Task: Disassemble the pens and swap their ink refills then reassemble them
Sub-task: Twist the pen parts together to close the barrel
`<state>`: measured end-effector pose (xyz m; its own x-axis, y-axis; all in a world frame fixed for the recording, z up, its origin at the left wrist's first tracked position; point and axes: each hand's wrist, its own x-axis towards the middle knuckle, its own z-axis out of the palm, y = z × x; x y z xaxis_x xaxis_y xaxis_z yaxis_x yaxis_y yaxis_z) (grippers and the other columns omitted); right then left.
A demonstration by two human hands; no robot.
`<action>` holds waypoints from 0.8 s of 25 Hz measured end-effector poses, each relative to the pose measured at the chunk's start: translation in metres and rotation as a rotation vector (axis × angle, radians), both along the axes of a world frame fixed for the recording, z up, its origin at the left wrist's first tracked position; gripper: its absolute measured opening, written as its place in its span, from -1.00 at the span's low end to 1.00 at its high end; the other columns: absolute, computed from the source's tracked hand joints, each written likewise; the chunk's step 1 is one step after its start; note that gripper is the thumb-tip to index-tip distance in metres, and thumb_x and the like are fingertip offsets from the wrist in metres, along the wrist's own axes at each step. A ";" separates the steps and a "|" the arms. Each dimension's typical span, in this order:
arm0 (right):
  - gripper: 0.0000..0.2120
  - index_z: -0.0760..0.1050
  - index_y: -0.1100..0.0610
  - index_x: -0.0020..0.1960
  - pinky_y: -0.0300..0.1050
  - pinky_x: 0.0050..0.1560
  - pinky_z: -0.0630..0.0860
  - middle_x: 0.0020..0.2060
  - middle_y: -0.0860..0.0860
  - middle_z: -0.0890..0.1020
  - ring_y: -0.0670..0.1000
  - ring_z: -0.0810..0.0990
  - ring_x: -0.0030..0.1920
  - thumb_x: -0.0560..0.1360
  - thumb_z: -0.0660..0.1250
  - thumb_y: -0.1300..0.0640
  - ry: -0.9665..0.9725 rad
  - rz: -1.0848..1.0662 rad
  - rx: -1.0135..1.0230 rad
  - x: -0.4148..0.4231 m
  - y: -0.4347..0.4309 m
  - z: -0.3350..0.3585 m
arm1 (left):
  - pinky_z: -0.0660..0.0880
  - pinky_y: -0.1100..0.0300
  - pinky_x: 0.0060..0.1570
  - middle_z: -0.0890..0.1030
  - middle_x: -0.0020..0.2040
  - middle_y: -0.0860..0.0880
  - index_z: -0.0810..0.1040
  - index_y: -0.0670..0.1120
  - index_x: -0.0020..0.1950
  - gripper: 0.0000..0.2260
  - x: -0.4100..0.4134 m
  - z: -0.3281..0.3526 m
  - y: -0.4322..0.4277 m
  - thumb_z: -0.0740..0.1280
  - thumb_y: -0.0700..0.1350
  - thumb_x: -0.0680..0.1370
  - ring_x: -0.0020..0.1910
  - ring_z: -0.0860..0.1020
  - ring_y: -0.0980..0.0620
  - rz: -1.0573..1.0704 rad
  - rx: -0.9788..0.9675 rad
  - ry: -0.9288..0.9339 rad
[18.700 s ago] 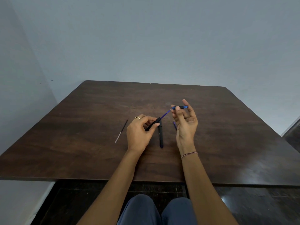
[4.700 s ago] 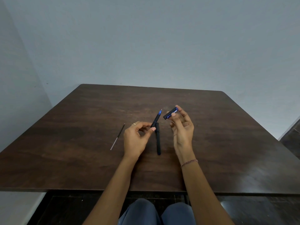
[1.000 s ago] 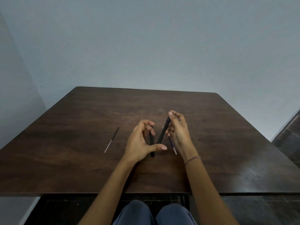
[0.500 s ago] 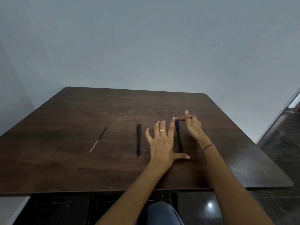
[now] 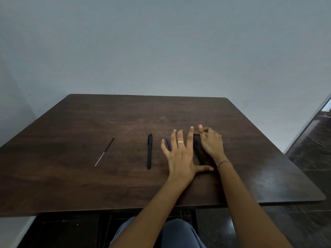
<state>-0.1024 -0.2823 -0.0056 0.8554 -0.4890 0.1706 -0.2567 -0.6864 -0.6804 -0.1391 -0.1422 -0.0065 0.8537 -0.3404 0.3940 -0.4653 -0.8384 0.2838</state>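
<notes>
Left grip (image 5: 180, 154) splayed flat, empty; right grip (image 5: 211, 140) pinching slim black pen (image 5: 198, 152).

Dark brown wooden table (image 5: 71, 176) with rounded corners, set against a plain grey-blue wall (image 5: 161, 51). Glossy dark tiled floor (image 5: 308, 140) to the right and beneath. Blue-grey trousers (image 5: 180, 233) at the near edge. Bright doorway strip (image 5: 326, 106) far right.

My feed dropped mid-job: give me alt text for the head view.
Both hands lie on a dark wooden table: the left hand flat and spread, the right hand touching a black pen between them. A second black pen and a loose refill lie to the left.
</notes>
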 end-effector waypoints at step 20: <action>-0.39 0.59 0.03 0.19 0.21 0.44 0.11 0.28 0.02 0.50 0.10 0.35 0.36 0.56 -0.09 -0.29 0.066 0.056 -0.119 -0.001 -0.003 -0.002 | -0.04 -0.25 0.35 0.02 0.52 -0.10 0.01 0.07 0.52 0.04 0.002 0.002 0.006 0.36 0.46 0.19 0.50 -0.06 -0.10 -0.008 0.003 0.107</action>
<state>-0.1037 -0.2851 -0.0074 0.8921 -0.4201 0.1665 -0.2576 -0.7754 -0.5766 -0.1367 -0.1367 -0.0049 0.8880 -0.3489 0.2995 -0.4394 -0.8357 0.3294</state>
